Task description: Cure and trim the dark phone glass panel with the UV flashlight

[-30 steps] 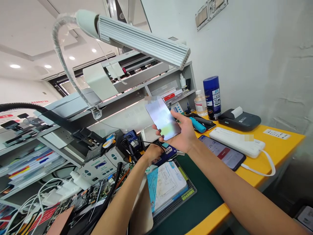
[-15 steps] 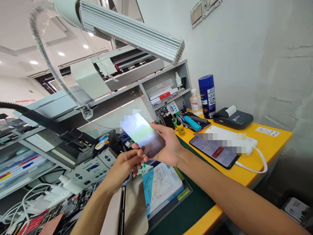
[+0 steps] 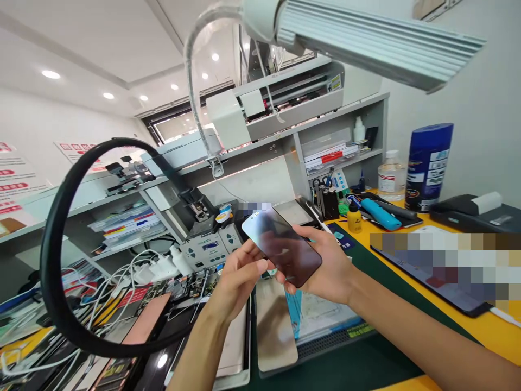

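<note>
A dark, glossy phone (image 3: 285, 247) is tilted above the green mat, its screen reflecting light at the upper left end. My right hand (image 3: 325, 260) is wrapped round its lower right end, thumb on the far edge and fingertips on the near edge. My left hand (image 3: 244, 271) is at the near left side, thumb and fingers bent round the phone's edge; some fingers are hidden behind it. Beneath my hands lie a brownish flat panel (image 3: 274, 331) and a white and blue box or booklet (image 3: 325, 312).
A lamp (image 3: 378, 43) hangs overhead. At left are a black hose (image 3: 51, 255), cables and phone parts. A yellow bottle (image 3: 354, 218), blue can (image 3: 429, 165) and second phone (image 3: 427, 277) are at right; a grey shelf (image 3: 299, 157) stands behind.
The view has swung left, so the surroundings appear further right. The held phone's screen reflects less light and looks darker. Both hands are still at the phone.
</note>
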`<state>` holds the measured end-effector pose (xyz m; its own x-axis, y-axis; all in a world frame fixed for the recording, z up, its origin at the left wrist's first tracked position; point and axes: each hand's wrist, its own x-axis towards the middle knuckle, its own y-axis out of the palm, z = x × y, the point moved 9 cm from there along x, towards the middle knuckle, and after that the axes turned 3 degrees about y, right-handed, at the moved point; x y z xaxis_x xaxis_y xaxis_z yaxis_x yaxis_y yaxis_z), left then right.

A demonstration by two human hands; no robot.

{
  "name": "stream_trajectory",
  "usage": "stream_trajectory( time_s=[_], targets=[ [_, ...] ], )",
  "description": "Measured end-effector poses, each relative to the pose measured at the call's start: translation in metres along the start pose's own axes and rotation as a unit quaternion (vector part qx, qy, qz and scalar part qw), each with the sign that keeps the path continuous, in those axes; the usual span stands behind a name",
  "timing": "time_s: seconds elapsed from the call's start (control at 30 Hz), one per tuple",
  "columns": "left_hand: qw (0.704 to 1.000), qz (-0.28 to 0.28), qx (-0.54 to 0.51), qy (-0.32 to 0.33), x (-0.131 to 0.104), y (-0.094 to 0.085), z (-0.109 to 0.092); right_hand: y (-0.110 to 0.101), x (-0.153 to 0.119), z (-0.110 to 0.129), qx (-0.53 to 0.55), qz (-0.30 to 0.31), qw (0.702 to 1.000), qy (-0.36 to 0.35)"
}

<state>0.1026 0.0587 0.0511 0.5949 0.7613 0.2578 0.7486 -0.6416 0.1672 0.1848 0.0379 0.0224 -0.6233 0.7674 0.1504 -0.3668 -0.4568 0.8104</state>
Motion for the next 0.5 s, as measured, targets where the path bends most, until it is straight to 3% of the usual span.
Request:
stream_trajectory(
  time_s=[0.17, 0.37, 0.5],
  targets=[
    [0.998, -0.023, 0.045, 0.033, -0.007, -0.008, 0.001, 0.001, 0.001, 0.000, -0.071, -0.036, 0.996, -0.038],
    [0.985, -0.149, 0.082, 0.034, -0.014, -0.035, 0.003, 0.002, 0.001, -0.003, -0.116, -0.065, 0.989, -0.060],
    [0.983, -0.174, 0.062, 0.025, -0.016, -0.043, 0.006, 0.003, 0.003, -0.007, -0.131, -0.090, 0.986, -0.058]
  ],
)
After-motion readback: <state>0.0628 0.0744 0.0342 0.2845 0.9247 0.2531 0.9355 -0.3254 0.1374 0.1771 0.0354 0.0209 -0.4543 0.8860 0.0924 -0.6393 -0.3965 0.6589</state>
